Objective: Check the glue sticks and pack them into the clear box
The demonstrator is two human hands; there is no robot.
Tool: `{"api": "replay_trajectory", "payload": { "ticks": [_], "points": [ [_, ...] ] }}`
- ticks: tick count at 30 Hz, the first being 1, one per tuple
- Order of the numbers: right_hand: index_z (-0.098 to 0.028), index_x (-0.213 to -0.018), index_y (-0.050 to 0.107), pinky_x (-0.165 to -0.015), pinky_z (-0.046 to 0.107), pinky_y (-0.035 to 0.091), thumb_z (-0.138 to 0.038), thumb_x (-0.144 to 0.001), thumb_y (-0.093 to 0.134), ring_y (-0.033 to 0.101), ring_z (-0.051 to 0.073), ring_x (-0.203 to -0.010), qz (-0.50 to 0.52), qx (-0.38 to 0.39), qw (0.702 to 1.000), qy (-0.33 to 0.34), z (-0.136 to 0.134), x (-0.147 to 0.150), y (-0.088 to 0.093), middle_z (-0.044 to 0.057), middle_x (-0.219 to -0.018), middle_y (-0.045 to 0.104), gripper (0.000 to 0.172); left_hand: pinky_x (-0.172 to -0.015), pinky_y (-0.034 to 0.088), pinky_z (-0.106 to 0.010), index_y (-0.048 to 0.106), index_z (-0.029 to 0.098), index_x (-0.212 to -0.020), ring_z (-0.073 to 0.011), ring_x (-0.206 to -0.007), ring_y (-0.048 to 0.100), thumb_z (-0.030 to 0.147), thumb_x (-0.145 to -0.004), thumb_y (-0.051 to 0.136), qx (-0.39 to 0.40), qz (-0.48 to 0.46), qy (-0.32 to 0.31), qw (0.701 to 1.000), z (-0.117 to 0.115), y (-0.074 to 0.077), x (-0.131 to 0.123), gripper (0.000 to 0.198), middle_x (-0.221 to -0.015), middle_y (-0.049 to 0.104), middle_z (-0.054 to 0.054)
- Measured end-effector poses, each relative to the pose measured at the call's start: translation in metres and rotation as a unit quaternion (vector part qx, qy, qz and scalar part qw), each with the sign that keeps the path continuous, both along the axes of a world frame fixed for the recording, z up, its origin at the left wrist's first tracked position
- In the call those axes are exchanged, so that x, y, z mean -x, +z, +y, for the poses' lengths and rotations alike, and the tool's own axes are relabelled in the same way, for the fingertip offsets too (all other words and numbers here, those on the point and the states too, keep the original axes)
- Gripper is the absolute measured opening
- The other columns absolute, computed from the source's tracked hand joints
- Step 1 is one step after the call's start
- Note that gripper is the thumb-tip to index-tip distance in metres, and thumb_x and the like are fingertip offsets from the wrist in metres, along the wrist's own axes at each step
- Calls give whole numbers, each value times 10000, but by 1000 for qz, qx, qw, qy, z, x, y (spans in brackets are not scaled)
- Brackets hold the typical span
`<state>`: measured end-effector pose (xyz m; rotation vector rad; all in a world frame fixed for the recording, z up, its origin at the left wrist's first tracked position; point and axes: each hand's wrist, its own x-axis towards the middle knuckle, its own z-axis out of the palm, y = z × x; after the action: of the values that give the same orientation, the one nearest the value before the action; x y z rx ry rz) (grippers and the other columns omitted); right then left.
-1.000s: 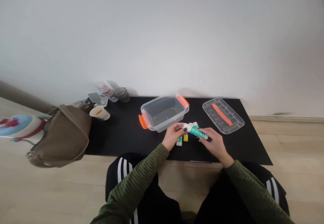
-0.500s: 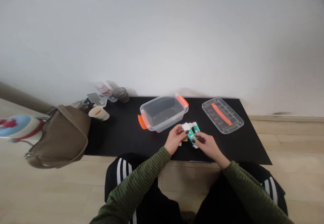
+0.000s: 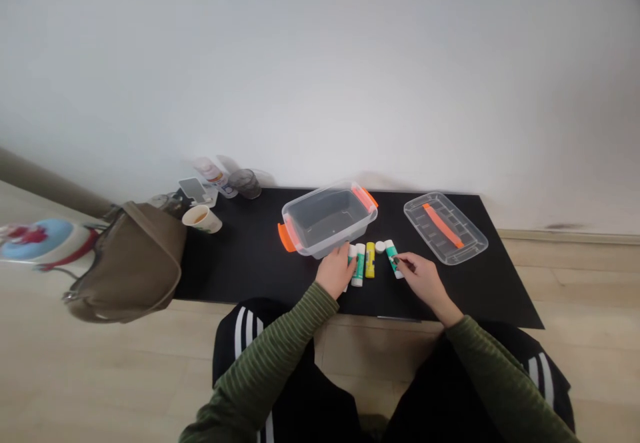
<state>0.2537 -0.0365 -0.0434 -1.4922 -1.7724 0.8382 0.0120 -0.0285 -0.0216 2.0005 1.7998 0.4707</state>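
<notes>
My left hand [image 3: 335, 272] is closed around a green-and-white glue stick [image 3: 353, 251], partly hidden by its fingers, at the front of the black table. Beside it lies another green-and-white glue stick [image 3: 359, 266], and right of that a yellow glue stick [image 3: 370, 261]. A small round white piece [image 3: 380, 247] sits farther right; I cannot tell whether it is a cap or an upright stick. With bent fingertips, my right hand [image 3: 423, 281] grips the rightmost green-and-white glue stick [image 3: 391, 253], which rests on the table.
Behind the sticks stands a clear plastic box [image 3: 327, 219], uncovered, with orange latches. Its lid [image 3: 470, 246], with an orange handle, lies to the right. Leftward are a paper cup [image 3: 206, 221], a dark glass [image 3: 245, 183], a bottle [image 3: 216, 176] and a brown bag [image 3: 135, 263].
My hands were together over the glue sticks and have moved apart. The left went left, and the right lowered a green-and-white stick to the table. The yellow stick now shows fully.
</notes>
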Motion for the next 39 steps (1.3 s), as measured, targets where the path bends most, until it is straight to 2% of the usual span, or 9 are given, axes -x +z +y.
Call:
{"api": "replay_trajectory", "payload": {
  "ticks": [5,9,15,18,22,26,28,32,39],
  "points": [
    [-217,-999,698,-670,298,486,-289,-886,487,632,177,-732,-91,-69,994,0,1,-1,-6,60,-908,686,250,-800,481,-357,539,112,-1245,-302,-950,664,293,-923,463,51,95,15,994,1,0,-4,377,-1056,664,-202],
    [-219,-1067,659,-677,299,488,-272,-863,512,623,177,-760,-148,-66,987,-13,3,-2,-15,57,-956,640,257,-781,481,-355,568,104,-1156,-302,-940,665,280,-923,476,68,111,16,991,5,-4,-7,306,-1030,660,-203],
    [-196,-1140,614,-657,292,487,-305,-861,535,621,176,-777,-185,-44,981,-34,5,-2,-25,71,-1009,603,310,-734,482,-345,582,107,-1091,-292,-921,651,266,-934,459,42,148,2,988,6,-7,-13,255,-1020,634,-193],
    [-200,-1130,616,-638,287,477,-318,-867,538,618,171,-759,-193,-36,980,-32,5,-2,-26,63,-999,601,299,-738,490,-349,584,125,-1104,-298,-990,613,281,-928,470,3,160,-2,987,1,-6,-15,262,-1039,626,-177],
    [-206,-1117,617,-630,282,466,-325,-874,541,614,169,-746,-201,-32,979,-26,4,1,-26,55,-979,603,281,-867,479,-414,587,147,-1136,-313,-1124,539,245,-911,471,-86,129,-70,985,2,-10,-20,272,-1176,600,-175],
    [-207,-1125,607,-647,276,457,-332,-882,543,617,175,-773,-213,-42,976,-29,4,7,-28,62,-993,612,280,-1058,368,-449,548,154,-1237,-307,-1249,480,226,-889,511,-148,63,-188,969,13,-23,-32,357,-1327,542,-163],
    [-202,-1125,607,-656,276,451,-335,-882,549,621,185,-810,-220,-43,974,-34,3,9,-29,68,-1010,617,283,-1110,307,-466,524,164,-1274,-301,-1291,453,219,-881,529,-160,40,-219,962,19,-31,-38,397,-1363,521,-157],
    [-197,-1117,607,-648,272,430,-324,-869,571,620,197,-842,-240,-33,969,-44,3,11,-27,73,-1010,618,281,-1142,258,-481,531,178,-1258,-271,-1264,480,180,-871,538,-157,15,-231,960,26,-40,-44,387,-1288,567,-142],
    [-207,-1041,628,-651,271,400,-305,-845,601,613,206,-853,-257,-9,966,-42,3,14,-21,69,-964,630,221,-1149,236,-521,620,196,-1045,-273,-1178,529,209,-863,583,-159,16,-232,960,27,-41,-41,186,-1073,635,-113]
  ]
}}
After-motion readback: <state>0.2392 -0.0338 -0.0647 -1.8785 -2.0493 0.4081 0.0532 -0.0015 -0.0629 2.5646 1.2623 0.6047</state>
